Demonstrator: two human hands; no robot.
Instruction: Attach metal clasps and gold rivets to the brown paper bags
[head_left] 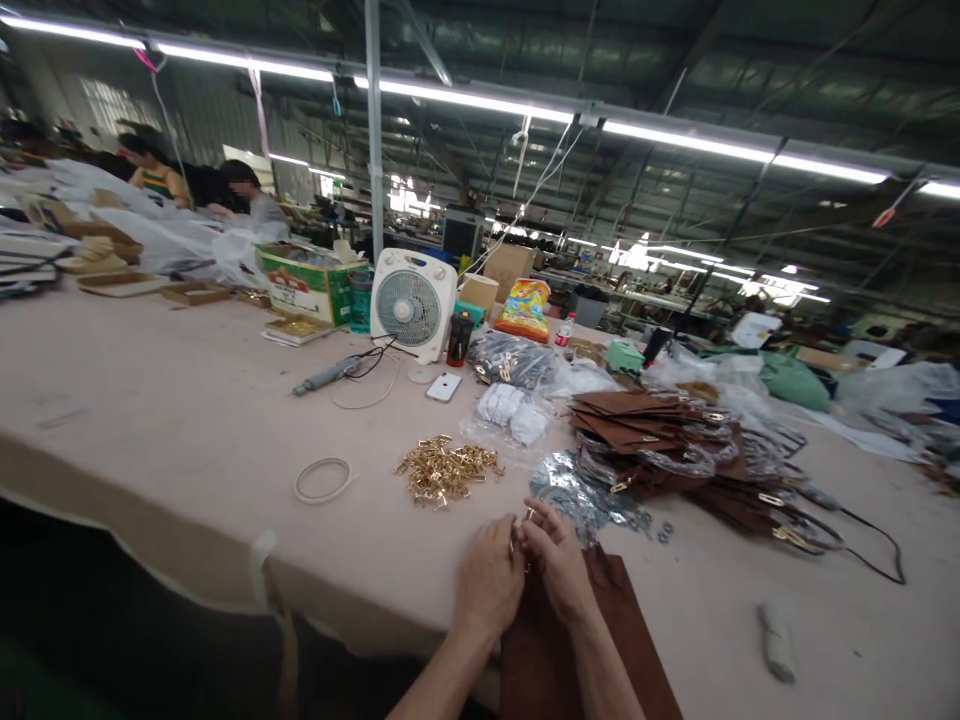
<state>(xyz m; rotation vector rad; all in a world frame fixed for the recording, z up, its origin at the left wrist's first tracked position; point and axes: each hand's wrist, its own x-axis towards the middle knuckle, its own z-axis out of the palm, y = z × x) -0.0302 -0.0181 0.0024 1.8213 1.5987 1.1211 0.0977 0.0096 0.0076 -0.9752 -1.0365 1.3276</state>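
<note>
Brown leather [611,620] lies under your wrists at the table [187,400] edge. Your left hand [487,585] and right hand [559,565] meet above it, fingertips pinched on a small metal fitting [527,515]. Best grip it low and square, close over the leather.

One left hand [487,585], one right hand [559,568], one fan [411,305], one phone [443,386], one tape ring [326,461].

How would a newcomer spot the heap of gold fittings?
On the long pale table, find the white fan. Straight toward the camera from it, just beyond the left hand, lies the heap of gold fittings. It is the only yellow-metal pile, unlike the silvery heap on its right.
</note>
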